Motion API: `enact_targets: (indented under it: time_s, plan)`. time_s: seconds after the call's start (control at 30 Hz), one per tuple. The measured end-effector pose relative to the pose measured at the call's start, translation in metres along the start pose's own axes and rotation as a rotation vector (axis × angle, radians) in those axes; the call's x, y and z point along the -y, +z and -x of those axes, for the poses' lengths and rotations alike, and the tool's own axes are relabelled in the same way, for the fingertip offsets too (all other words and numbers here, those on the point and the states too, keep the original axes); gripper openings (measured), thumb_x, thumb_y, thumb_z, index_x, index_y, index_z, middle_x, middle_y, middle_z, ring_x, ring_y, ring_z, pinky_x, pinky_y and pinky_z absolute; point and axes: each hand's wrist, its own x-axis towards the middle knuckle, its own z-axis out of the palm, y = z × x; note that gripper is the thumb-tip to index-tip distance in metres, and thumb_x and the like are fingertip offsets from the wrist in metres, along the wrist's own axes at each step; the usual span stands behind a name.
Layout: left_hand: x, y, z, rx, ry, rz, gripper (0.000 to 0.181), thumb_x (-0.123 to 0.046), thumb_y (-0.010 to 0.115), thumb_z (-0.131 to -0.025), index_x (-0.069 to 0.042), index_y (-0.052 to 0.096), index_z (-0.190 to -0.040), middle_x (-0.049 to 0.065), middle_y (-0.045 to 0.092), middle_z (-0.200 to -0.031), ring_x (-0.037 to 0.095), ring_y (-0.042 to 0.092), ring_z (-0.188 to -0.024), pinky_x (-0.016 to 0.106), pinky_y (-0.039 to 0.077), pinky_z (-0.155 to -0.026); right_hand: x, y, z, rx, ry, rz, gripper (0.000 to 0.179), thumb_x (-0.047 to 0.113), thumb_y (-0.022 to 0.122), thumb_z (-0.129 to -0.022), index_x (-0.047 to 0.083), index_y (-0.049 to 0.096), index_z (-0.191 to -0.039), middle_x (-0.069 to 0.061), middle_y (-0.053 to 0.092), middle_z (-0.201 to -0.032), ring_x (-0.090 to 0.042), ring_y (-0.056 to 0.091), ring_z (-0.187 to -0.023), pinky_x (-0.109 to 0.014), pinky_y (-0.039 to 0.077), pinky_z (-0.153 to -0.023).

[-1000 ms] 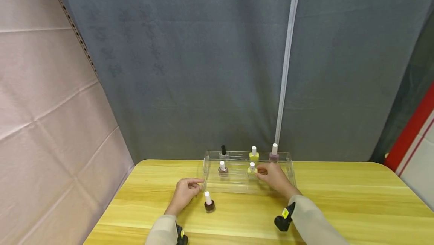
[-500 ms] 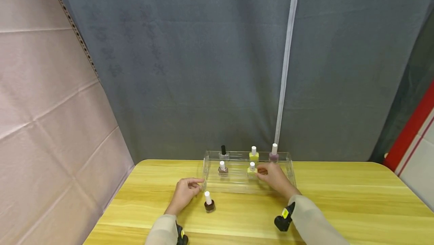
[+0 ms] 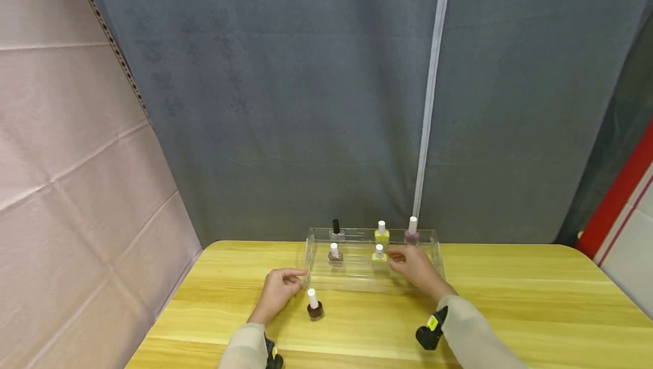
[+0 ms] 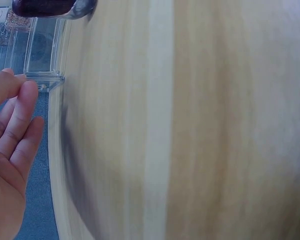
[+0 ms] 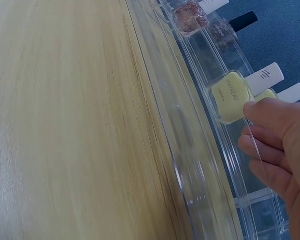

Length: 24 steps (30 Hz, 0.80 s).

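A clear acrylic stepped rack stands on the table. On its front tier, a pale yellow nail polish bottle with a white cap stands upright. My right hand is just right of it, fingers loosely bent; in the right wrist view the thumb overlaps the bottle's edge, and contact is hard to tell. My left hand has its fingertips at the rack's left end, holding no bottle. Near it, a dark nail polish bottle with a white cap stands on the table before the rack.
Also on the rack are a glittery brownish bottle, a black-capped bottle, a bright yellow bottle and a mauve bottle. A grey curtain hangs behind the wooden table.
My right hand has shifted slightly right, its fingertips drawing back from the pale yellow nail polish bottle. The left hand and all the bottles look unmoved.
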Motion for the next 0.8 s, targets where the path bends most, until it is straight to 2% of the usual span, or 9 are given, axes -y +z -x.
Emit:
enact_targets:
  time_s: [0.07,0.23,0.5,0.8]
  plan:
    - [0.001,0.0,0.0,0.001,-0.004,-0.006,0.024,0.011,0.06,-0.081,0.009,0.066,-0.104,0.022,0.063,-0.079,0.039,0.06,-0.066,0.024,0.047,-0.049,-0.001,-0.001,0.001,-0.002,-0.005,0.001,0.025,0.003,0.069,-0.082,-0.002,0.067,-0.106,-0.012,0.068,-0.098,-0.024,0.065,-0.086,-0.036,0.053,-0.076]
    - [0.017,0.002,-0.004,-0.007,0.0,0.016,0.024,0.006,0.063,-0.081,0.006,0.067,-0.105,0.017,0.064,-0.079,0.032,0.061,-0.064,0.026,0.048,-0.049,-0.001,-0.004,0.004,-0.007,-0.011,0.014,0.027,0.004,0.069,-0.082,-0.003,0.066,-0.108,-0.013,0.068,-0.098,-0.024,0.065,-0.086,-0.037,0.053,-0.076]
    - [0.02,0.002,-0.006,-0.009,-0.007,-0.025,0.025,0.007,0.062,-0.08,0.003,0.069,-0.104,0.011,0.065,-0.076,0.025,0.06,-0.061,0.021,0.043,-0.046,0.002,-0.01,0.01,-0.021,0.007,0.015,0.026,0.003,0.068,-0.082,-0.004,0.066,-0.107,-0.015,0.067,-0.097,-0.027,0.065,-0.086,-0.041,0.052,-0.078]
    - [0.022,0.002,-0.006,-0.004,0.006,-0.019,0.027,0.008,0.061,-0.079,0.002,0.069,-0.104,0.014,0.065,-0.077,0.026,0.059,-0.06,0.021,0.042,-0.046,0.006,-0.016,0.015,-0.037,0.003,0.008,0.025,0.003,0.067,-0.083,-0.003,0.067,-0.107,-0.016,0.067,-0.098,-0.026,0.064,-0.086,-0.039,0.052,-0.077]
